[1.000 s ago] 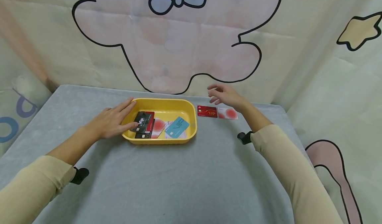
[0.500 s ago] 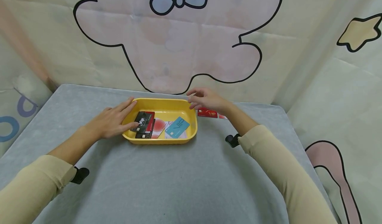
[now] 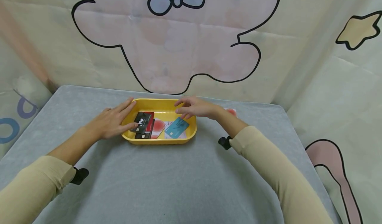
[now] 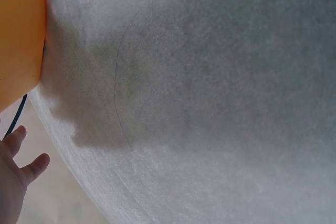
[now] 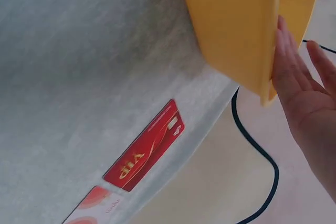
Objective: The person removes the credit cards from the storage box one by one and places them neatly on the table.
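A yellow tray (image 3: 149, 141) holds several cards. My left hand (image 3: 111, 122) rests on its left end, fingers straight along the rim and thumb over a black VIP card (image 3: 142, 122). My right hand (image 3: 198, 108) hovers above the tray's right end with loosely bent fingers; nothing shows in its grasp. Just below those fingertips lies a blue VIP card (image 3: 176, 128), on top of a pale one. A card with a pink-red circle (image 3: 158, 126) lies between the black and blue cards. The right wrist view shows the right fingers reaching over the tray's rim.
Outside the tray, a red VIP card (image 5: 144, 145) lies on the grey cloth (image 3: 167, 177), hidden by my right arm in the head view. Beside it is a white card with a pink-red circle (image 3: 232, 111). A printed curtain (image 3: 179, 51) hangs behind the table.
My right hand has moved left, from above the red and white cards on the cloth to over the tray's right end. The left hand and the cards have stayed put.
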`<action>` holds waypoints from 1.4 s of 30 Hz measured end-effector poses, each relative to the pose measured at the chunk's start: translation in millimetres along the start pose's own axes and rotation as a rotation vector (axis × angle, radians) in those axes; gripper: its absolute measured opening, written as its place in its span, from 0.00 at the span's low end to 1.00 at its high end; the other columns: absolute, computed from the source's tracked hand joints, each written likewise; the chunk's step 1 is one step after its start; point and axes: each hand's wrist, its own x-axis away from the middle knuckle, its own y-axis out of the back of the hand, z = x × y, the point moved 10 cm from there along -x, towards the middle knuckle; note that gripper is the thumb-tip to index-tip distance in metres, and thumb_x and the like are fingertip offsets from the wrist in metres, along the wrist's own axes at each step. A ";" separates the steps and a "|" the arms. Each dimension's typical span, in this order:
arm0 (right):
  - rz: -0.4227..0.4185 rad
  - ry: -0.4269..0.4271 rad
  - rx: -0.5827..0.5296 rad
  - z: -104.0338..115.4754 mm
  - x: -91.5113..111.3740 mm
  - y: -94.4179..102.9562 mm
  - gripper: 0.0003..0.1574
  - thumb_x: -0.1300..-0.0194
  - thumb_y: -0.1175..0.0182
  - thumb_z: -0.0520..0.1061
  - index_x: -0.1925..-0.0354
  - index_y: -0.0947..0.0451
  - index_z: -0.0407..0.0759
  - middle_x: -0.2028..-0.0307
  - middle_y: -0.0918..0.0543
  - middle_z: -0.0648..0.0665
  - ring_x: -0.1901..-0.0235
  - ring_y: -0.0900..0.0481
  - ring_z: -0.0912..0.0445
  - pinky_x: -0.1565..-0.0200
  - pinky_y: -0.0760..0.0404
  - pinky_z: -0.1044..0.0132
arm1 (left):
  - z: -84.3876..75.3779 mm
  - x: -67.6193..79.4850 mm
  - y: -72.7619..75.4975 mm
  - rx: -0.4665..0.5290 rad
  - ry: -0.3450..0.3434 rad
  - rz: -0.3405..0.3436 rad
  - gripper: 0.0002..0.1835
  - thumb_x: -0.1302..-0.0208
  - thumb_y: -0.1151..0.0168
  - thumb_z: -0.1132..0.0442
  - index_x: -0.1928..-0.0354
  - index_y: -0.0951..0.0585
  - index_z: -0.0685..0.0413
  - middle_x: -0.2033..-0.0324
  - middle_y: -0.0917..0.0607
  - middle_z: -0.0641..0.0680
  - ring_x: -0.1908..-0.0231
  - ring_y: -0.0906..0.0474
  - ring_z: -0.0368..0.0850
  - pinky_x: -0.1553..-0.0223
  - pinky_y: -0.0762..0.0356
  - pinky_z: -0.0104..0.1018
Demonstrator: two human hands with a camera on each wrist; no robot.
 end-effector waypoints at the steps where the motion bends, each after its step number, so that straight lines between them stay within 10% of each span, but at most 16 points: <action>1: 0.007 -0.013 0.009 0.3 -1.1 -2.1 0.34 0.28 0.43 0.53 0.31 0.34 0.39 0.42 0.23 0.37 0.47 0.18 0.44 0.44 0.20 0.55 | 0.1 0.1 0.0 0.001 0.001 0.000 0.48 0.31 0.50 0.35 0.21 0.53 0.57 0.22 0.55 0.61 0.29 0.43 0.66 0.39 0.39 0.71; 32: 0.063 -0.217 0.065 -7.8 -19.6 -21.7 0.36 0.26 0.45 0.52 0.27 0.40 0.40 0.42 0.30 0.38 0.44 0.27 0.42 0.51 0.16 0.58 | -0.9 0.3 0.6 0.003 0.005 -0.009 0.48 0.31 0.50 0.35 0.21 0.52 0.57 0.22 0.55 0.61 0.29 0.43 0.66 0.38 0.40 0.71; 42: 0.107 -0.161 0.174 -5.1 -26.5 -32.0 0.32 0.26 0.46 0.53 0.31 0.34 0.40 0.52 0.25 0.36 0.59 0.26 0.47 0.55 0.20 0.60 | 0.2 0.3 0.1 0.005 0.005 -0.008 0.48 0.30 0.50 0.35 0.21 0.53 0.57 0.22 0.55 0.61 0.29 0.42 0.66 0.38 0.39 0.71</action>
